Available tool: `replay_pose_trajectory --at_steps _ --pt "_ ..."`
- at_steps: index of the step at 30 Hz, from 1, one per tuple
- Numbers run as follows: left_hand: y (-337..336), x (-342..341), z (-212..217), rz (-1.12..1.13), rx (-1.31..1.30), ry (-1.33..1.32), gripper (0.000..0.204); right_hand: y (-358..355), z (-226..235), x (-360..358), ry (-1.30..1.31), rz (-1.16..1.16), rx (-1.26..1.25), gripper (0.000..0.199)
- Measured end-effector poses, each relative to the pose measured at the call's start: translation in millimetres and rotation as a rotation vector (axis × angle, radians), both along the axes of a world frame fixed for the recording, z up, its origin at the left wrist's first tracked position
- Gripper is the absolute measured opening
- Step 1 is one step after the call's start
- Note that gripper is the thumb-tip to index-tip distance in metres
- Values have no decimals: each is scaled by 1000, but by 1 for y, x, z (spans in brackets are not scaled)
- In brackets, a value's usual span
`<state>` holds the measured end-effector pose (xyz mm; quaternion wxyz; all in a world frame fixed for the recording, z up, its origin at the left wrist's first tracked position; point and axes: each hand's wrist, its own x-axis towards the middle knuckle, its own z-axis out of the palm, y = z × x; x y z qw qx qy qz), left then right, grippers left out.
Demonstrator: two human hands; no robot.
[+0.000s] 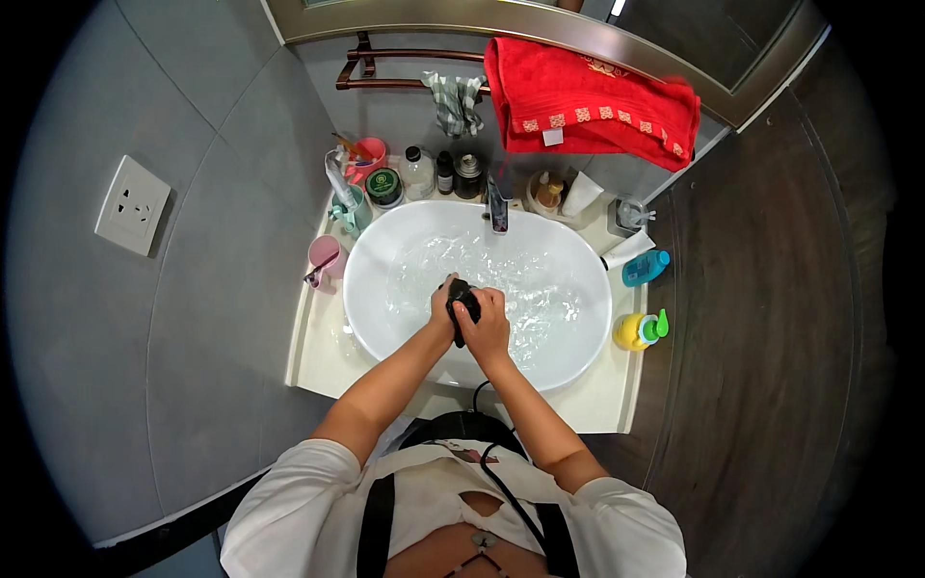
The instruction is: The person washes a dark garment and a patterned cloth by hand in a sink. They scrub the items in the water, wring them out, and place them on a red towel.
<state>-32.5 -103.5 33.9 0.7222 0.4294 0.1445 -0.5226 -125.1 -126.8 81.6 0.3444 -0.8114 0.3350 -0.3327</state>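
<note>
Over the white oval sink (358,318) I hold a small, bunched black cloth (463,297) between my two hands; its exact kind does not show. My left hand (442,306) grips it from the left, with its fingers partly hidden behind it. Closed on the other side, my right hand (489,326) has its fingers wrapped over the cloth. Rippling clear water (540,294) stands in the sink below both hands. At the sink's far rim rises a dark metal faucet (497,207).
Pink cups, a green-lidded jar (383,187) and several bottles crowd the counter's left and back. On the right stand a blue bottle (645,269) and a yellow pump bottle (633,332). A red towel (588,106) and a checked cloth (455,102) hang from a rack (385,84).
</note>
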Motion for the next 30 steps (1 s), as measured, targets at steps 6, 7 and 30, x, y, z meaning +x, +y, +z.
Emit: replay_pose_trajectory --at_steps 6,7,30 --pt "-3 -25 -13 66 94 -93 20 -36 -30 6 133 -134 252 35" --pt "-2 -25 -9 -18 175 -106 22 -42 -33 4 173 -125 317 42" --pt "45 17 -55 -133 273 -203 39 -55 -119 -68 831 419 -38 49"
